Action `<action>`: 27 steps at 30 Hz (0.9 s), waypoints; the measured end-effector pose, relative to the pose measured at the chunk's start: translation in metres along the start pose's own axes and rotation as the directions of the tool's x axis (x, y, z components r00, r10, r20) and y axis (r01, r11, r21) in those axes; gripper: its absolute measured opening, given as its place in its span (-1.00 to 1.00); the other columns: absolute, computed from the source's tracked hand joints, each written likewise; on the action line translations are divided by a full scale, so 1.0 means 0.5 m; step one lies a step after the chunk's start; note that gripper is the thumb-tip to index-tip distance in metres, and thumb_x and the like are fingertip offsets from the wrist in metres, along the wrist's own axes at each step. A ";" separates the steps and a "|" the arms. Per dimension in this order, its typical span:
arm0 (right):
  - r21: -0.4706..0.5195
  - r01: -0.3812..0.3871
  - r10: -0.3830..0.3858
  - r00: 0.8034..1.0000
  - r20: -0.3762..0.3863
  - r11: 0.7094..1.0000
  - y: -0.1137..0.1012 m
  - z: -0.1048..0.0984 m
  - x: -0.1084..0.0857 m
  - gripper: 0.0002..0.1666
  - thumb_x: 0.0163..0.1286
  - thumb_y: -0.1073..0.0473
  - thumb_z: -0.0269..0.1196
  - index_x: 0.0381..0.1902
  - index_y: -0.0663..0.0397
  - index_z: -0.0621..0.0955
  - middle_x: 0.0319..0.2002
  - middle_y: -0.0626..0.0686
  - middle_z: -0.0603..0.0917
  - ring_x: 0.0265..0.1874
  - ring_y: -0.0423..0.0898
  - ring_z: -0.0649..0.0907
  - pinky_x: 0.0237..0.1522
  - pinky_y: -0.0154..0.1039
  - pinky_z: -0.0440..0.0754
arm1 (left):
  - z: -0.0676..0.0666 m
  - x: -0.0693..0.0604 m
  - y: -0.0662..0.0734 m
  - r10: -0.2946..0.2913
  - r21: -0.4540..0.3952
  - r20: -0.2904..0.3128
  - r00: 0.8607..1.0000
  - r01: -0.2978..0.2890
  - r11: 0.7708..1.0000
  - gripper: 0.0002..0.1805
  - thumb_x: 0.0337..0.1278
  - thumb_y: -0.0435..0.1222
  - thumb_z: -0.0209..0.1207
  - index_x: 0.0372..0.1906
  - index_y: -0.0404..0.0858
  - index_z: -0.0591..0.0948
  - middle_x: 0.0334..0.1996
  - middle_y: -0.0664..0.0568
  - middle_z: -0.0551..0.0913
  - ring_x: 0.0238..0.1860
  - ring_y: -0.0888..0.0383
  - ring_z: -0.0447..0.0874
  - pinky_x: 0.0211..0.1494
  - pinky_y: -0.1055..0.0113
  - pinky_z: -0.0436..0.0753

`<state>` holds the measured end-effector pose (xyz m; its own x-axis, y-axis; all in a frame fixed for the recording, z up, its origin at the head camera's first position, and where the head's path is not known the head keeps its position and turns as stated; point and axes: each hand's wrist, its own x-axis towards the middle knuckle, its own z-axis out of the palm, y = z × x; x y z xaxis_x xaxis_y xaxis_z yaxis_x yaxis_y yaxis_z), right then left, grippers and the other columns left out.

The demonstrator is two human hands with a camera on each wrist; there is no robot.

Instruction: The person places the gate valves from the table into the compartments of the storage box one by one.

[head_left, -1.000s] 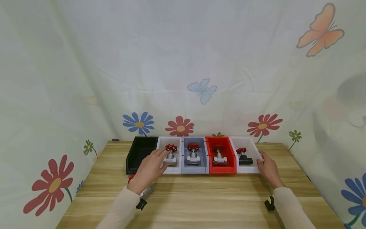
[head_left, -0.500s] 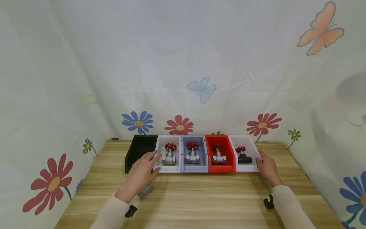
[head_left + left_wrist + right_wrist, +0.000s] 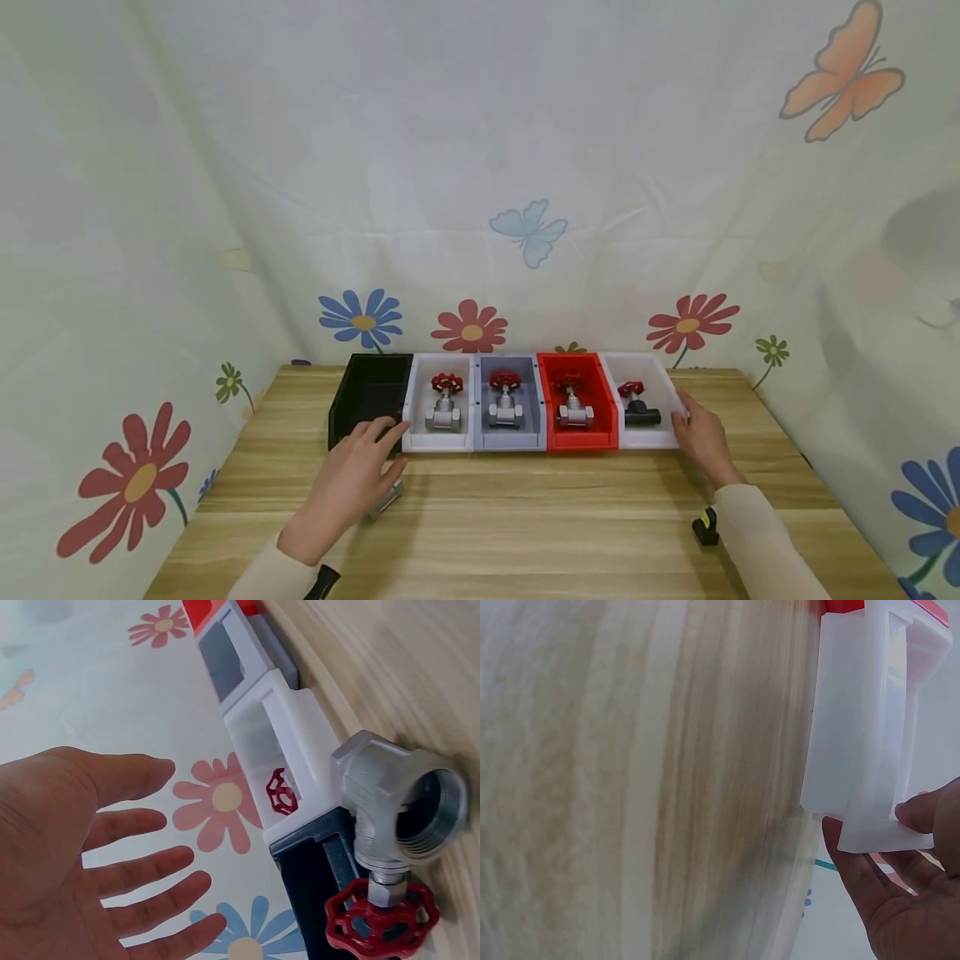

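Observation:
My left hand (image 3: pixel 341 483) hovers by the front of the black bin (image 3: pixel 373 387), fingers spread and holding nothing. Beneath it lies a loose metal gate valve (image 3: pixel 382 799), largely hidden in the head view; its red handwheel (image 3: pixel 382 919) shows in the left wrist view. At the row's other end, my right hand (image 3: pixel 703 437) pinches the side wall of the right-hand white bin (image 3: pixel 870 836), thumb inside and fingers outside. That bin holds a black valve (image 3: pixel 639 412) with a red handwheel.
Between the end bins stand a white bin (image 3: pixel 415 437) with a metal valve (image 3: pixel 443 410), a grey-blue bin (image 3: pixel 512 443) with another valve (image 3: pixel 506 408), and a red bin (image 3: pixel 583 442) with a third valve (image 3: pixel 575 410). A flowered curtain (image 3: pixel 480 167) rises behind the wooden table (image 3: pixel 525 533).
My left hand has drawn back leftward and toward me, from over the left white bin to the black bin's front. The right hand stays on its bin.

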<state>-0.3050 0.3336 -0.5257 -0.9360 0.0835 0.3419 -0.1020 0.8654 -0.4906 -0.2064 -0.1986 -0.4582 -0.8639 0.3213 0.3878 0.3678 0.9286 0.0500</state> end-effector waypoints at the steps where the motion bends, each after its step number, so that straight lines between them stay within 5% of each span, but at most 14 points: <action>1: 0.000 -0.004 0.004 1.000 0.002 1.000 0.000 0.000 0.000 -0.43 0.38 0.32 0.07 0.31 0.47 0.37 0.06 0.59 0.52 -0.01 0.52 0.56 0.02 0.33 0.48 | 0.000 -0.003 -0.001 -0.004 -0.003 0.003 1.000 0.004 1.000 -0.43 0.02 -0.12 0.41 0.21 -0.12 0.60 0.03 -0.05 0.64 0.00 -0.04 0.62 -0.10 0.05 0.66; 8: -0.008 -0.021 0.021 1.000 0.014 1.000 0.000 -0.001 0.000 -0.42 0.40 0.29 0.05 0.33 0.44 0.36 0.07 0.59 0.51 0.00 0.52 0.55 0.02 0.34 0.47 | 0.006 -0.022 -0.004 -0.040 -0.003 0.059 0.997 0.040 0.999 -0.43 0.03 -0.11 0.40 0.21 -0.11 0.60 -0.02 0.01 0.63 -0.12 0.05 0.62 -0.34 0.20 0.60; 19: -0.009 -0.039 0.039 0.999 0.020 0.999 -0.002 0.000 -0.001 -0.40 0.41 0.29 0.05 0.36 0.44 0.33 0.06 0.59 0.51 0.00 0.50 0.56 0.03 0.32 0.48 | 0.031 -0.043 -0.011 -0.102 -0.036 0.090 0.991 0.105 0.994 -0.46 0.03 -0.07 0.39 0.16 -0.12 0.63 -0.02 -0.02 0.64 -0.05 -0.04 0.66 -0.21 -0.02 0.65; 27: -0.016 -0.021 0.021 1.000 0.002 1.000 -0.001 0.001 -0.001 -0.41 0.40 0.29 0.06 0.34 0.44 0.35 0.02 0.59 0.54 -0.04 0.49 0.58 -0.01 0.32 0.49 | 0.044 -0.055 -0.023 -0.111 -0.036 0.101 0.989 0.115 0.993 -0.47 -0.05 -0.17 0.42 0.13 -0.13 0.64 -0.09 -0.01 0.63 -0.14 -0.01 0.66 -0.38 0.01 0.59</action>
<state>-0.3045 0.3329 -0.5260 -0.9385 0.1012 0.3301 -0.0768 0.8710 -0.4852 -0.1947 -0.2140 -0.4896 -0.9298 0.2333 0.2847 0.2780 0.9521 0.1276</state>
